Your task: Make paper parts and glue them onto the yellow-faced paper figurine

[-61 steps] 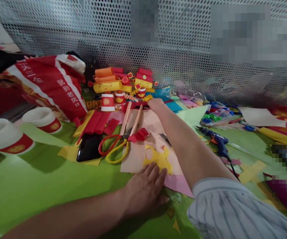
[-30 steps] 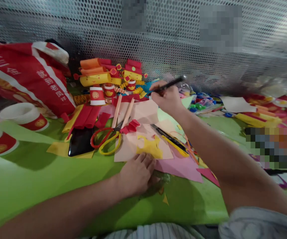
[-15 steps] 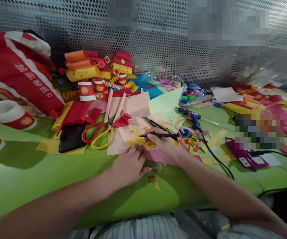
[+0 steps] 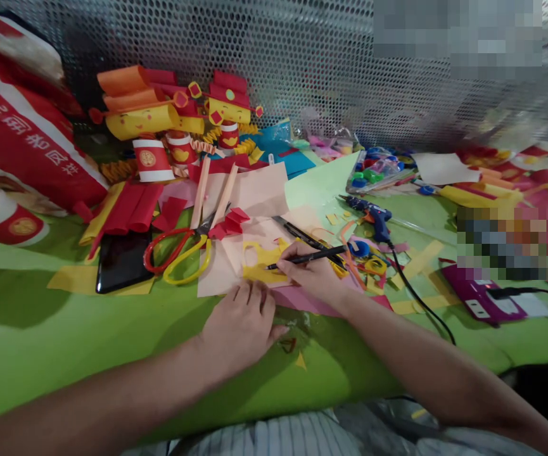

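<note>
I'm at what looks like a craft workspace: a bright green tabletop (image 4: 173, 373) strewn with coloured paper scraps, yellow-and-red-handled scissors (image 4: 202, 233) and a dark blue glue gun (image 4: 374, 218). Behind it stands a grey perforated metal screen (image 4: 274, 63), beyond finished yellow-and-red paper figures (image 4: 229, 104).

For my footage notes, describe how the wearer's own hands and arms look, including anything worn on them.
The left hand and right hand are bare, with no gloves. Neither wrist shows a watch or bracelet. Both forearms are uncovered; a pale, loose sleeve shows by the right arm at the bottom edge. No left sleeve is in view.
</note>
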Demonstrator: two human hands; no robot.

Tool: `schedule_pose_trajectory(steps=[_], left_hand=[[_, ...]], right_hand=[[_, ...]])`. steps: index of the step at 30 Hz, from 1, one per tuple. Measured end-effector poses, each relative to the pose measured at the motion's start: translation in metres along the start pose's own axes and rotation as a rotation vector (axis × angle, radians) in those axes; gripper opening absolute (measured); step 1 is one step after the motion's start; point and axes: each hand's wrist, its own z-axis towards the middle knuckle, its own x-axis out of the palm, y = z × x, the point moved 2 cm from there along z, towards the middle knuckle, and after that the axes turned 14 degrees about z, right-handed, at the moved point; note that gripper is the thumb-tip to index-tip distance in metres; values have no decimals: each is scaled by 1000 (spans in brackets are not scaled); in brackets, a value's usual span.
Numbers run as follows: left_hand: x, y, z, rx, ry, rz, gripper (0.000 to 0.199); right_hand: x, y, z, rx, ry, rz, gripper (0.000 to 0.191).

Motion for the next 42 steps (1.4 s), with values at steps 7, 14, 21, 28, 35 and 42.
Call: schedule_pose_trajectory(steps=[7,14,21,28,35,42], left_hand=[[2,-2,-2,0,-5,42,50],[2,-2,-2,13,67,30,49],[-4,-3,-2,11,112,14,46],[-7,-3,-1,1,153,46,43],[-7,-4,-2,17,135,19,57],[-6,-3,-1,10,145,3,54]], right_hand=[[6,1,3,-50,4,-67,7],[12,0,1,-80,29,-110,11],[11,-2,-1,-49,8,-93,17],[12,-3,-1,-52,28,-150,15],[16,-4,-1,-10,63,-94,13],[11,0,-2,-7,9,-50,22]])
